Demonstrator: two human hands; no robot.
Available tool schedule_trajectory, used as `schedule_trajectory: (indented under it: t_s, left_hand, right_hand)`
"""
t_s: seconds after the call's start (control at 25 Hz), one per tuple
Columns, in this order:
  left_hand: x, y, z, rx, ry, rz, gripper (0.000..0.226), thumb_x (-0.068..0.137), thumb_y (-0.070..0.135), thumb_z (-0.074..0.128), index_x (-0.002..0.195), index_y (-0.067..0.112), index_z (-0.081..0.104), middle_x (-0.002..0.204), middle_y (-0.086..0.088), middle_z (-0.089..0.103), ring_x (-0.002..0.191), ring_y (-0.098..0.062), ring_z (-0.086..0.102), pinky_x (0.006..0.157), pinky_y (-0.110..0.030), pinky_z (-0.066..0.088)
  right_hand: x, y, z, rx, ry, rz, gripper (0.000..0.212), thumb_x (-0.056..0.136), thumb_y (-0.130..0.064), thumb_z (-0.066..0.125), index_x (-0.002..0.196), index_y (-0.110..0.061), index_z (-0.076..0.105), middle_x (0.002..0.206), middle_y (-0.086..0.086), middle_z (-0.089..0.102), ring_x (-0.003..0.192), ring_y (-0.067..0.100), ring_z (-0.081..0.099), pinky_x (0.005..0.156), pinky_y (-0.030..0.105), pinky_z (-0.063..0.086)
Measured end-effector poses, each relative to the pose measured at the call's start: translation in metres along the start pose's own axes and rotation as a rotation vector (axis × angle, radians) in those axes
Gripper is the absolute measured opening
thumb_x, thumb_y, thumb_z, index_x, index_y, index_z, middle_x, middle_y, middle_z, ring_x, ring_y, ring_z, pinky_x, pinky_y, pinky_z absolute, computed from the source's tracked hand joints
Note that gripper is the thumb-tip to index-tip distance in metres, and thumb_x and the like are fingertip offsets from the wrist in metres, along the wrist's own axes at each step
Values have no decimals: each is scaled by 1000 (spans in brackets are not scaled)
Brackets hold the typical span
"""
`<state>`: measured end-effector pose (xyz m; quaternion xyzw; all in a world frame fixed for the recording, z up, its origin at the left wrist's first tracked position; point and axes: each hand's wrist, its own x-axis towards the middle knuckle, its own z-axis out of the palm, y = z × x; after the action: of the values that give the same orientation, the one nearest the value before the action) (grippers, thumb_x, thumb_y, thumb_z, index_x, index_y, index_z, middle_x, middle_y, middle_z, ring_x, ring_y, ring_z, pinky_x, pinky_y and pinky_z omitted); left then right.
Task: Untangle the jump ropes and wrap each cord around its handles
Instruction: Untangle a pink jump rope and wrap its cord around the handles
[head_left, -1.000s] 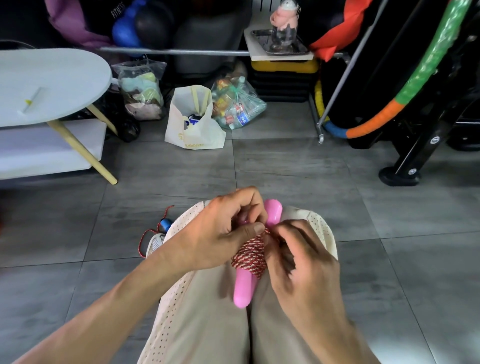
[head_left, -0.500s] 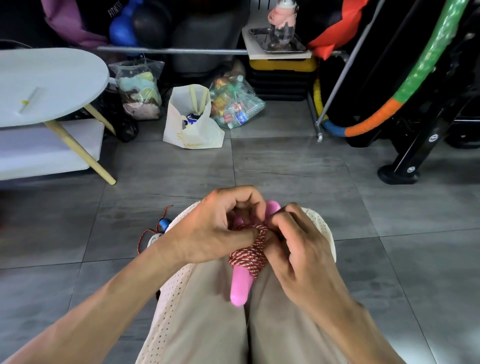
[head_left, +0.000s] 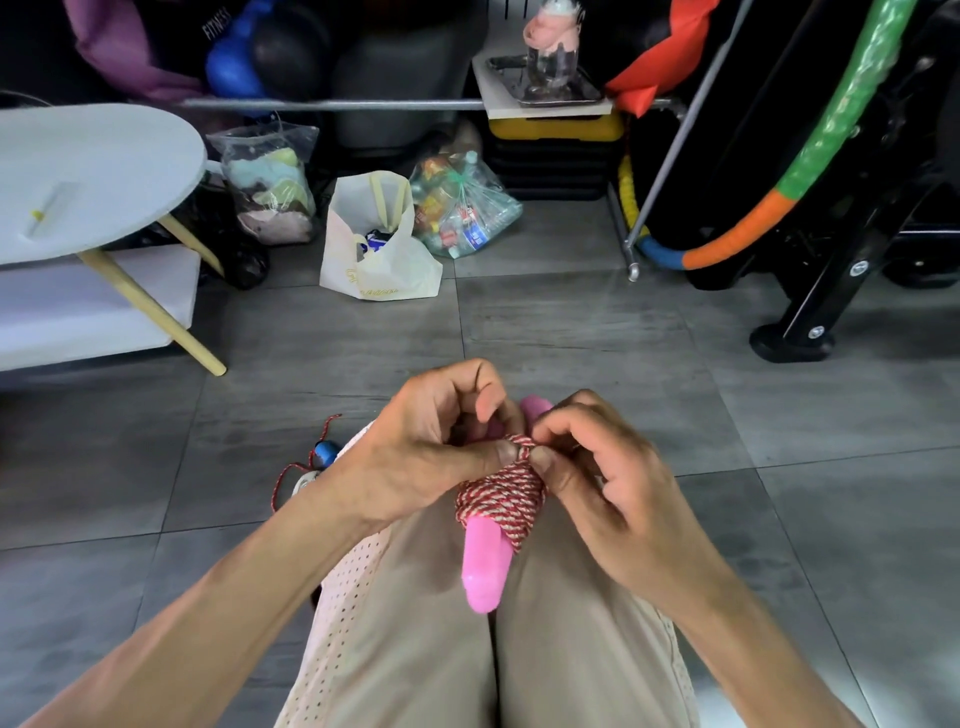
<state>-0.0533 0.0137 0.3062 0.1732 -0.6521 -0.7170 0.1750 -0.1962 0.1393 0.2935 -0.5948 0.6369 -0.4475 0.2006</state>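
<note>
Pinching red-white cord (head_left: 501, 493) wound on pink handles (head_left: 485, 564), both hands (head_left: 426, 447) (head_left: 597, 478).

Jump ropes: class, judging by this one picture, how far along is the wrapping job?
Done: the red-and-white cord is coiled tightly round the pink handles. In hand: the left hand grips the bundle while the right hand pinches the cord at the top of the coil, apparently securing its end. Left: a second rope lies loose on the floor by the left knee, its blue handle unwrapped.
</note>
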Motion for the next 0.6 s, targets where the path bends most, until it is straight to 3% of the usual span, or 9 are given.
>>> schedule_trajectory:
  t_s: [0.12, 0.24, 0.36, 0.44, 0.6]
  left_hand:
    - [4, -1, -1, 76, 22, -24, 41, 73, -5, 68, 74, 29, 45, 74, 5, 62, 67, -26, 37, 62, -39, 35]
    - [5, 2, 0, 160, 31, -42, 40, 70, 2, 77, 74, 23, 44, 72, 3, 65, 63, -36, 36, 59, -46, 34]
    - [6, 6, 7, 358, 88, -54, 47, 58, 16, 91, 67, 20, 45, 64, 3, 61, 57, -20, 44, 56, -36, 39]
    - [5, 5, 11, 419, 137, -35, 46, 54, 22, 92, 62, 21, 47, 60, 4, 58, 56, -13, 45, 55, -33, 39]
    - [2, 2, 9, 355, 165, -54, 42, 55, 16, 94, 60, 19, 52, 62, -2, 61, 57, -14, 47, 56, -31, 39]
  right_hand:
    - [-3, 5, 1, -9, 81, -13, 9, 93, -16, 60, 91, -8, 64, 86, -5, 54, 75, 17, 57, 65, 35, 46]
    - [-7, 7, 3, -21, 102, -55, 9, 93, -9, 60, 93, -5, 68, 88, -3, 59, 77, 18, 59, 65, 35, 47]
    - [-12, 2, 4, -3, 59, -90, 16, 81, 7, 55, 88, -2, 66, 86, 1, 59, 77, 19, 57, 66, 33, 46]
    - [-12, 1, 3, 9, 48, -84, 18, 73, 5, 59, 87, -3, 66, 86, 0, 60, 78, 18, 58, 68, 30, 47]
    - [-16, 1, 5, -99, 116, -90, 10, 79, -7, 75, 88, -8, 72, 90, -4, 66, 83, 8, 63, 73, 26, 50]
